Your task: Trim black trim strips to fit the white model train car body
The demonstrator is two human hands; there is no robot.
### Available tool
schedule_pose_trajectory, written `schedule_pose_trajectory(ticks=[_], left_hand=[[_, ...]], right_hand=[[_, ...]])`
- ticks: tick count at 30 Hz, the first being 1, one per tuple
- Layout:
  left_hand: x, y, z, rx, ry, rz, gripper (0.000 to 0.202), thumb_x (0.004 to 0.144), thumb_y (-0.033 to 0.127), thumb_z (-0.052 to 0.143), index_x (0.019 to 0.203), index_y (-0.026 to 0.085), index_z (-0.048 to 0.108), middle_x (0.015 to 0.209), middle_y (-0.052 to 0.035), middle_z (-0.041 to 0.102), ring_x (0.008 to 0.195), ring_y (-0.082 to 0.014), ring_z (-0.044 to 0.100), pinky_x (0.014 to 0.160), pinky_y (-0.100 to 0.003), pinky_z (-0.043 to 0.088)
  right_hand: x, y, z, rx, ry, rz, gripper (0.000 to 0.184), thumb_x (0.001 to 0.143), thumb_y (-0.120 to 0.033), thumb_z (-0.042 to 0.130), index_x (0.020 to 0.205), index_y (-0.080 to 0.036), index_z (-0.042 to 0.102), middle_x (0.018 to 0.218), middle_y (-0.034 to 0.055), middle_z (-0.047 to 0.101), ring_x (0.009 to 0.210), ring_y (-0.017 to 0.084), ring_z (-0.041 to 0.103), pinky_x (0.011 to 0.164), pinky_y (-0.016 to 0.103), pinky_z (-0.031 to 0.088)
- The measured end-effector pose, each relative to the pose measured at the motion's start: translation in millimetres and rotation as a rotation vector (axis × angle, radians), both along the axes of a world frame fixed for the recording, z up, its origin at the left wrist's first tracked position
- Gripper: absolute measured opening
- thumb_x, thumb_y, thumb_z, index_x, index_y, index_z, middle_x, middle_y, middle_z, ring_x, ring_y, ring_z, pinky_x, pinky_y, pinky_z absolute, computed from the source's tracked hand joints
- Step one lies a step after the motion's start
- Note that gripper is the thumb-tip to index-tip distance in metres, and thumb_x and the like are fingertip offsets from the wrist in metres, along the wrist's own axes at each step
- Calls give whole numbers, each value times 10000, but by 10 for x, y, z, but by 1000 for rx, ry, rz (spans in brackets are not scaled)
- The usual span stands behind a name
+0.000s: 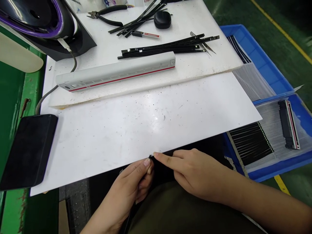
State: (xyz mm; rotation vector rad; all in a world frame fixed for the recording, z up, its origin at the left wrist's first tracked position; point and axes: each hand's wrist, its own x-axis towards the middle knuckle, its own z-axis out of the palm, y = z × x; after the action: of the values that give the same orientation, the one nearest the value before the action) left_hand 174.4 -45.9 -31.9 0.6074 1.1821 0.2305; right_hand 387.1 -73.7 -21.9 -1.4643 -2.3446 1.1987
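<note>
At the table's front edge, my left hand (135, 180) is closed in a pinch on a thin black strip (150, 156). Only the strip's small end shows between thumb and fingers; a dark length seems to run down below the hand. My right hand (191, 167) comes in from the right with its index finger stretched out, the fingertip at the strip's end. Its other fingers are loosely bent and its thumb is hidden. Beyond both hands, a white model train carriage shell (117, 72) with a red line lies on a white foam board (195, 70).
Black strips (161, 47) lie behind the shell with tweezers (206, 45). Further back are cutting pliers (107, 14), a small knife (146, 34) and a black case (162, 19). A phone (29, 151) rests at left. Blue trays (265, 61) with strips stand at right.
</note>
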Motion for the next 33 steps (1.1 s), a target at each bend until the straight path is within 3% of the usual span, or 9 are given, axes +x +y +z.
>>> schedule_pose_trajectory(ticks=[7, 13, 16, 21, 33], left_hand=[[26, -20, 19, -7, 32, 57, 388, 875, 536, 627, 721, 195, 527, 562, 62, 321, 489, -80, 231, 411, -190, 221], [7, -40, -14, 5, 26, 68, 394, 867, 529, 644, 710, 190, 517, 559, 66, 306, 489, -72, 224, 408, -174, 216], [-4, -27, -17, -12, 10, 61, 403, 872, 536, 637, 706, 191, 514, 554, 69, 304, 475, -65, 211, 403, -171, 206], [2, -2, -13, -10, 14, 53, 409, 869, 549, 636, 705, 190, 526, 557, 67, 317, 468, -62, 225, 401, -166, 223], [11, -20, -5, 0, 36, 43, 427, 865, 544, 644, 683, 186, 499, 554, 69, 303, 478, -63, 223, 408, -165, 217]], right_hand=[[-7, 17, 12, 49, -77, 50, 668, 925, -73, 474, 1566, -223, 364, 885, 20, 599, 696, 200, 565, 625, 325, 366], [-42, -91, 0, 178, -220, 61, 717, 910, -122, 561, 1579, -241, 330, 864, 16, 570, 562, 178, 477, 520, 322, 248], [-33, -88, -8, 138, -198, 36, 712, 927, -117, 534, 1590, -252, 309, 879, 25, 582, 602, 187, 518, 546, 314, 302], [-6, -39, -23, -31, 23, -59, 655, 951, -76, 470, 1575, -235, 352, 935, 51, 617, 779, 210, 598, 735, 320, 457], [1, -5, 34, -28, 57, -27, 648, 924, -48, 439, 1557, -177, 383, 958, 66, 635, 809, 224, 597, 748, 347, 458]])
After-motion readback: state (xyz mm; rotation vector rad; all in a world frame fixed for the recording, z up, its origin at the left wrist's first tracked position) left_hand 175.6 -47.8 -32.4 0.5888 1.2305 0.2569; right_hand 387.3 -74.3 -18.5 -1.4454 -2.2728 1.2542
